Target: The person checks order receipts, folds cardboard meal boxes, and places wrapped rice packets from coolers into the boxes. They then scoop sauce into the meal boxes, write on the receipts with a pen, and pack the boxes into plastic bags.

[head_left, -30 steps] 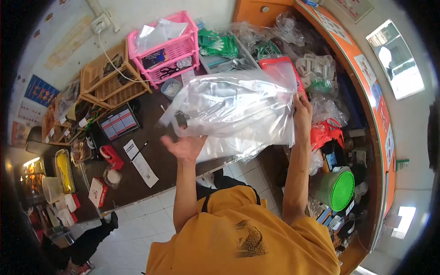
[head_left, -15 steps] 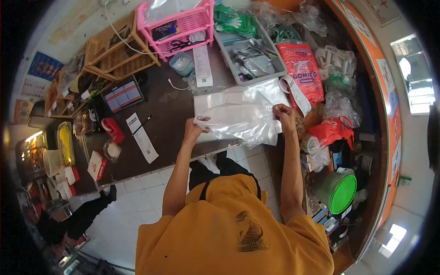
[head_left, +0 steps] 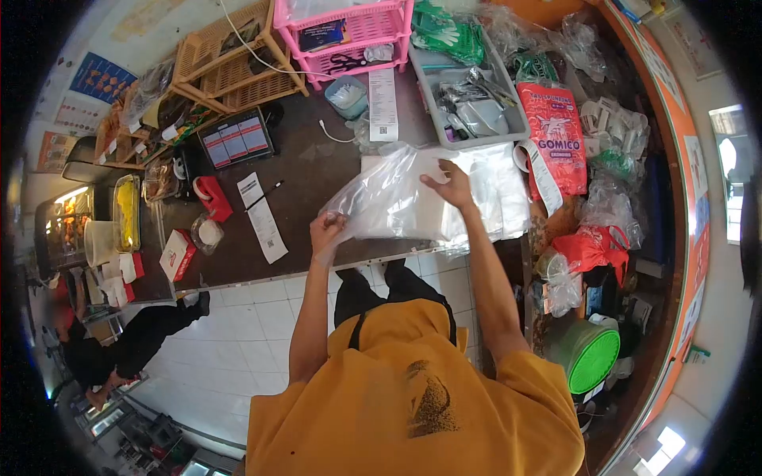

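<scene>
A clear plastic bag (head_left: pixel 373 194) stretches leftward over the dark counter, its near left edge pinched in my left hand (head_left: pixel 325 232). To the right lies a stack of clear plastic bags (head_left: pixel 496 190), flat and glossy near the counter's front edge. Over the bags is my right hand (head_left: pixel 451 187), thumb and fingers apart with nothing held between them. Whether its fingertips touch the plastic I cannot tell.
Behind the bags stands a grey bin (head_left: pixel 444 136) of utensils. A red GOMICO packet (head_left: pixel 552 131) and a curled paper roll (head_left: pixel 540 174) lie right. Leftward are a receipt (head_left: pixel 262 222), a pen (head_left: pixel 264 195), a tape dispenser (head_left: pixel 213 198) and a tablet (head_left: pixel 236 141). Another person's leg (head_left: pixel 159 321) shows at left.
My left hand has drawn the clear bag left across the counter. My right hand has let go of the plastic's right side, moved left and spread its fingers. The view has shifted slightly.
</scene>
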A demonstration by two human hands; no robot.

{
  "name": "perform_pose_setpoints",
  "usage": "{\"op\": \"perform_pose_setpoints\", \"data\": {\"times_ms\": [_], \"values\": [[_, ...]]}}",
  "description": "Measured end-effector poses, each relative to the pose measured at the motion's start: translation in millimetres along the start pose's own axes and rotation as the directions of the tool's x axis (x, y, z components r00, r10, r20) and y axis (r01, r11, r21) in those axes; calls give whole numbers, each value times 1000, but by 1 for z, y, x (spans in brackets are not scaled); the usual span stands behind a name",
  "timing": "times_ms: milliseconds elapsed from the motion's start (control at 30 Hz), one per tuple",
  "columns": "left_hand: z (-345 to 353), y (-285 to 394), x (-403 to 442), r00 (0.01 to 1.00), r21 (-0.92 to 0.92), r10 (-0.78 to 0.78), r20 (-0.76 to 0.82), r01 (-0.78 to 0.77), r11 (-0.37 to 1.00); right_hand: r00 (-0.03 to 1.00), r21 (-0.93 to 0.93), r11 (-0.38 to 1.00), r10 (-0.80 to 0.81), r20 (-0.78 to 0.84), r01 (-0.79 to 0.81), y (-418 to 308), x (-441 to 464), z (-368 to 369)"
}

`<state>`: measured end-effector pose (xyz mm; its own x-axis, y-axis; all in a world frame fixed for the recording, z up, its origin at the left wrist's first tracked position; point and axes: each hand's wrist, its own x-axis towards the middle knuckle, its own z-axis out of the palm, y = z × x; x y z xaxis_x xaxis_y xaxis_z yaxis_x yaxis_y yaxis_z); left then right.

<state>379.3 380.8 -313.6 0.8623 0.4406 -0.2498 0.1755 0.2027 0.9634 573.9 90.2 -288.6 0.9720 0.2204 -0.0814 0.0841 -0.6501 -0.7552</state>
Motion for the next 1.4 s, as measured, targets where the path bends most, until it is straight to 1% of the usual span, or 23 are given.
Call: {"op": "perform_pose_setpoints", "data": {"times_ms": [33,133,233,267,333,367,500,567,600,700,733,800,833,867,933,1033,1067,1133,1200,1233,1300,1367,1400], "values": [[-2,-6,0,996,352,78,-39,-59,934,998,-77,996,-56,-41,53,-3,3,13],[-21,-18,0,995,293,-102,15,93,952,988,-225,967,-139,-61,122,4,26,37],[-59,-52,7,956,-317,-289,52,291,903,984,-25,984,-177,-10,177,11,32,32],[-60,-48,4,975,-305,-220,40,222,926,981,217,965,112,157,-145,-8,24,11],[-55,-33,-10,996,-279,-87,18,89,956,976,285,947,93,197,-147,-21,7,-11],[-48,-29,-7,968,-262,-251,-2,242,934,972,325,935,68,223,-140,-16,3,-16],[-51,-32,3,997,100,63,-55,-57,993,951,488,836,118,286,-251,-22,-16,-61],[-51,-37,15,989,111,-109,-103,121,986,925,427,845,183,333,-321,-8,-23,-83],[-52,-40,18,973,114,-195,-126,209,971,951,445,858,143,274,-257,-3,-28,-90],[-61,-43,24,955,326,210,-207,-135,936,999,468,882,27,46,-46,31,-29,-118],[-77,-39,24,967,58,111,-228,-100,993,999,461,887,2,-55,24,61,-23,-137],[-116,-23,26,978,-462,-75,-193,-24,886,985,239,971,19,-174,24,115,-7,-172],[-111,-1,19,982,-105,25,-186,-45,993,985,-128,987,75,-155,-95,122,-2,-192],[-105,25,12,981,-122,-50,-186,27,992,980,-479,858,128,-152,-186,116,5,-209],[-90,73,10,963,-171,-187,-196,154,973,909,-686,702,-138,-393,-190,102,8,-217],[-58,120,-7,995,32,-28,-95,31,999,912,38,995,-68,-404,91,-39,-9,-159],[-40,134,-10,999,100,26,-39,-22,995,959,19,983,-172,-224,180,-57,-17,-125],[-18,147,-14,998,111,57,4,-57,992,956,394,916,-183,230,81,-171,-44,-66],[-8,165,-22,987,291,84,139,-122,949,789,266,800,-589,176,538,-222,-32,-41],[0,190,-30,973,441,10,229,-112,891,727,359,710,-677,113,605,-227,-11,-22],[8,235,-38,882,474,-2,471,-252,843,493,713,642,-735,466,283,-229,17,13],[2,253,-43,842,481,62,536,-365,798,90,634,762,-646,758,133,-241,29,25],[-8,260,-41,917,518,77,392,-289,805,326,635,744,-664,672,206,-243,32,23]]}}
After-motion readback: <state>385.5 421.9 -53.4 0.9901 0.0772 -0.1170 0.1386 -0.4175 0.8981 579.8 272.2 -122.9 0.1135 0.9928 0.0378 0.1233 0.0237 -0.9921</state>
